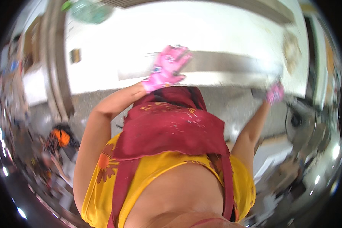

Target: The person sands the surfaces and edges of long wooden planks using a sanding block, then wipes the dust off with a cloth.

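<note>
A long flat grey-brown strip point(220, 62) lies across the white tabletop point(216, 30) near its front edge. Over the left part of this strip is my left hand point(168, 68), in a pink patterned glove, its fingers stretched out and holding nothing. My right hand point(275, 93), gloved in pink too, is at the right end of the strip by the table's front edge. It looks closed, and a dark piece point(258, 93) shows beside it. Blur hides what it grips.
A clear green-tinted plastic bottle point(90, 12) lies at the far left of the table. A small brown block point(75, 56) sits below it. At the right is a crumpled pale cloth or bag point(291, 51). Long boards point(55, 57) run along the left side. A round fan-like object point(297, 119) stands behind my right arm.
</note>
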Motion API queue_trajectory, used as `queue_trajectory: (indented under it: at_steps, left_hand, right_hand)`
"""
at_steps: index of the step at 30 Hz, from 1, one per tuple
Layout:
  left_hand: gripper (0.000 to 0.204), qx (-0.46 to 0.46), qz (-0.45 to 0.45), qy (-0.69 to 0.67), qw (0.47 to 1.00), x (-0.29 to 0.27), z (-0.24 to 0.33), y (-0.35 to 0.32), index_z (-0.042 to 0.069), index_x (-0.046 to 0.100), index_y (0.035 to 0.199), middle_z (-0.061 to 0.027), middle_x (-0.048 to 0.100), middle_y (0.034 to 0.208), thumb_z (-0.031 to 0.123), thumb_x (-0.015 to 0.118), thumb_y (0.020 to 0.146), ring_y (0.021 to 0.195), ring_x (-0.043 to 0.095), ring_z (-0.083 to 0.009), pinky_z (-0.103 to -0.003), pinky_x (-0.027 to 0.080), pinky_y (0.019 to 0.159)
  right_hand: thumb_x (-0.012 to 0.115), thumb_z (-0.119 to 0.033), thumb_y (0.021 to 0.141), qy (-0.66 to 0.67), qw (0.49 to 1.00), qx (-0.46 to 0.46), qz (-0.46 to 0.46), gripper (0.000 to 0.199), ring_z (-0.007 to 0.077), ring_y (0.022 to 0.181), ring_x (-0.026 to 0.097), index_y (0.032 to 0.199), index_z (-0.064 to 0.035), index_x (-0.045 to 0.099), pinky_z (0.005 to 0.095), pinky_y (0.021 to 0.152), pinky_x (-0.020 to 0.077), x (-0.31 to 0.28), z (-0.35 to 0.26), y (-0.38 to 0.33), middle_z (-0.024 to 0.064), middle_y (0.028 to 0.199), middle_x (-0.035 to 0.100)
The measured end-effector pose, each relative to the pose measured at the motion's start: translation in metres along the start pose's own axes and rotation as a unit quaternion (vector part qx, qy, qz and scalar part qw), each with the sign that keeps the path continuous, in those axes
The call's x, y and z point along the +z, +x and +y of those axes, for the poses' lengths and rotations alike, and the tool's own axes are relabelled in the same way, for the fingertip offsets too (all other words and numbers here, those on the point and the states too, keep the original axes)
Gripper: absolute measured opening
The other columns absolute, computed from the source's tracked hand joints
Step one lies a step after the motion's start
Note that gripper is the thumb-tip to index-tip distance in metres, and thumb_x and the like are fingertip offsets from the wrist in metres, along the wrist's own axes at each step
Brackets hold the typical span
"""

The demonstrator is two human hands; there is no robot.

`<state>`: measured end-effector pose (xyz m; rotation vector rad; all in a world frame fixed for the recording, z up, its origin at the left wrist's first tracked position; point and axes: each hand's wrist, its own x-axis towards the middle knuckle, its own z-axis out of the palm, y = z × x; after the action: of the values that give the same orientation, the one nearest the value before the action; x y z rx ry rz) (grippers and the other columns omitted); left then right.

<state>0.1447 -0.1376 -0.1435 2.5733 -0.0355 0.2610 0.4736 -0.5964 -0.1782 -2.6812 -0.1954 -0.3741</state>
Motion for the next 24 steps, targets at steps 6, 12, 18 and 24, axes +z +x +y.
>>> queue_trajectory:
  at_steps: [6,12,18,24]
  left_hand:
    - [0.078,-0.025,0.024,-0.020,0.999,-0.005,0.005,0.010,0.016,0.047,0.135,-0.0102,0.049,0.133,0.026,0.076,0.063,0.114,0.053,-0.0294,-0.045,0.039,0.099]
    - [0.068,-0.048,-0.003,-0.048,0.998,-0.002,0.006,0.010,0.016,0.050,0.133,-0.0090,0.049,0.133,0.026,0.072,0.069,0.117,0.051,-0.0290,-0.043,0.038,0.101]
    - [0.052,-0.031,0.298,-0.212,0.930,-0.009,-0.003,-0.004,0.013,0.054,0.128,-0.0127,0.055,0.128,0.018,0.069,0.078,0.119,0.051,-0.0323,-0.045,0.038,0.104]
    - [0.061,-0.329,0.614,-0.109,0.709,-0.079,-0.073,-0.115,0.005,0.047,0.132,-0.0113,0.050,0.133,0.009,0.071,0.077,0.119,0.049,-0.0261,-0.039,0.038,0.107]
  right_hand:
    - [0.060,-0.020,0.089,0.107,0.984,0.108,0.092,0.023,0.0203,0.073,0.059,0.095,0.0008,0.068,0.0336,0.067,0.0469,-0.009,-0.088,-0.070,0.0104,0.083,0.067]
    - [0.063,-0.011,0.089,0.207,0.974,-0.079,-0.038,0.019,0.0185,0.082,0.060,0.102,0.0031,0.065,0.0301,0.073,0.0496,0.032,-0.215,-0.130,0.0139,0.096,0.066]
    - [0.065,-0.011,0.087,0.287,0.929,-0.162,-0.168,0.019,0.0187,0.073,0.055,0.100,0.0027,0.066,0.0307,0.065,0.0452,0.053,-0.282,-0.152,0.0114,0.084,0.060]
    - [0.066,-0.013,0.086,0.286,0.911,-0.171,-0.243,0.017,0.0228,0.082,0.060,0.093,0.0026,0.065,0.0336,0.072,0.0476,0.056,-0.310,-0.169,0.0146,0.092,0.063]
